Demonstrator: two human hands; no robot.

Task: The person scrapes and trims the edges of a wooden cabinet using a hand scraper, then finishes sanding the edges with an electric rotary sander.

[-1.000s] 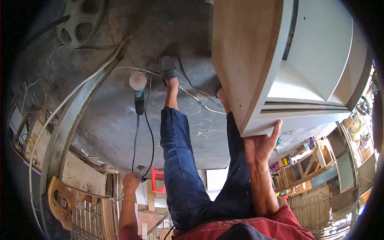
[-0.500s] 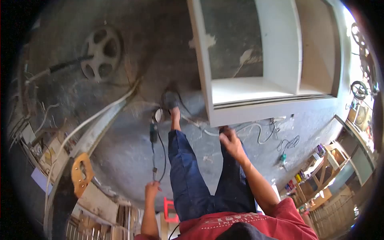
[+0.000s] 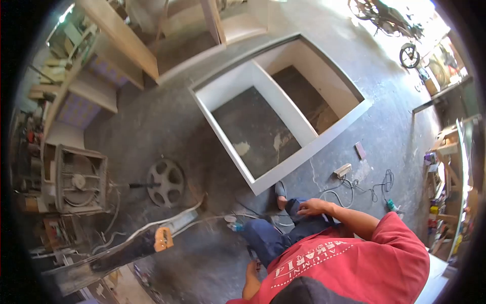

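Observation:
My left hand (image 3: 251,268) is low beside my left leg, partly covered by my body. Its fingers close round what looks like a dark power cord (image 3: 250,251). A teal angle grinder (image 3: 236,227) lies on the floor just beyond my left knee. My right hand (image 3: 311,206) rests over my right knee, fingers loosely extended, with no object visible in it. Ahead of my feet a white cabinet frame (image 3: 283,164) lies on the floor, split by a divider into two compartments.
A handsaw (image 3: 163,239) lies on a long beam at the left, near a spoked wheel (image 3: 166,182) and a box fan (image 3: 80,180). Cords and a green power tool (image 3: 392,205) lie at right. Wooden cabinets (image 3: 187,58) stand behind; a motorbike (image 3: 390,23) stands far right.
My view has swung and tilted up, so the whole cabinet frame shows. My knees are now bent more. The right hand has come to rest on the knee; the left is lower beside the leg.

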